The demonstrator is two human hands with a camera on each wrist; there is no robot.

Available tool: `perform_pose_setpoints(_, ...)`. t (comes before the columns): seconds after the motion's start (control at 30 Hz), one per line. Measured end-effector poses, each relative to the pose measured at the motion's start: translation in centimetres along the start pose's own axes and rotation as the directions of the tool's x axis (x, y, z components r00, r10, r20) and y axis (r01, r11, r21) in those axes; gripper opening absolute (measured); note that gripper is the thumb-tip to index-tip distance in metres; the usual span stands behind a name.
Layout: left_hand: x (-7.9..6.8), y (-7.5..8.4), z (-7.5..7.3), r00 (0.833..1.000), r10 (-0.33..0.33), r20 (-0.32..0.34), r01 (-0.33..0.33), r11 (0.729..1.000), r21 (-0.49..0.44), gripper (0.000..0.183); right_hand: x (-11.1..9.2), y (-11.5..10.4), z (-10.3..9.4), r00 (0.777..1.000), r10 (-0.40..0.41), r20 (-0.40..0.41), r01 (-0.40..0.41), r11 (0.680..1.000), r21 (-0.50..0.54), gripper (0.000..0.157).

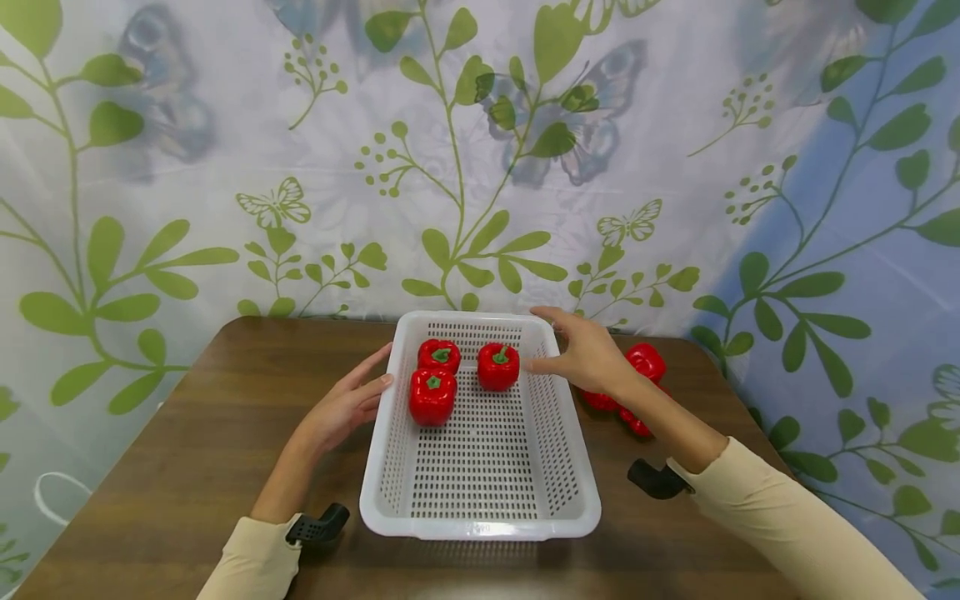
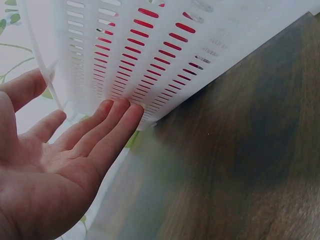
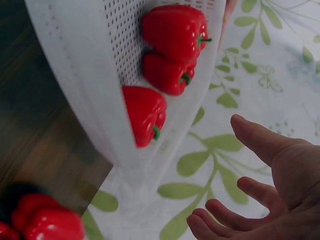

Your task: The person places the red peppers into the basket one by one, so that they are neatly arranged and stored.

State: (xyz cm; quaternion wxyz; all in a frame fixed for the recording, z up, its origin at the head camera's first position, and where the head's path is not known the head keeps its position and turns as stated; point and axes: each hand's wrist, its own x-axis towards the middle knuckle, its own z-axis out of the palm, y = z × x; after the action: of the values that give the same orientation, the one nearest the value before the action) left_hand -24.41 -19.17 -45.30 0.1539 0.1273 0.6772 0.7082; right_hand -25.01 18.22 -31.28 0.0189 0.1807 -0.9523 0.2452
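A white perforated plastic basket (image 1: 480, 528) stands on the table with three red bell peppers inside. Two of them, one pepper (image 1: 432, 398) and another (image 1: 438, 355), sit together at its left wall; the third pepper (image 1: 498, 367) is toward the far right. My left hand (image 2: 65, 160) is at the basket's left side, its fingers extended along the slotted outer wall and the thumb by the rim. Apart from the basket, my right hand (image 3: 280, 185) hovers near the far right corner, fingers spread and holding nothing.
More red peppers (image 1: 647, 362) lie on the brown wooden table (image 1: 225, 433) to the right of the basket, partly hidden by my right arm. Behind the table hangs a leaf-and-butterfly patterned cloth (image 1: 480, 167). A thin white loop (image 1: 60, 475) shows at the left edge.
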Motion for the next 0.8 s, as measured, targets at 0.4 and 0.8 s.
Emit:
perform_pose_setpoints(0.4, 0.1, -0.1, -0.1, 1.000, 0.007, 0.003, -0.007, 1.000, 0.008, 0.065, -2.3, 4.8, -1.9, 0.997, 0.061, -0.044, -0.062, 0.997, -0.042, 0.080)
perform_pose_setpoints(0.8, 0.0, -0.2, -0.1, 1.000, 0.007, 0.005, -0.007, 1.000, 0.003, 0.065, -4.6, 10.1, -2.3, 0.985, 0.169, -0.043, -0.172, 0.980, -0.098, 0.084)
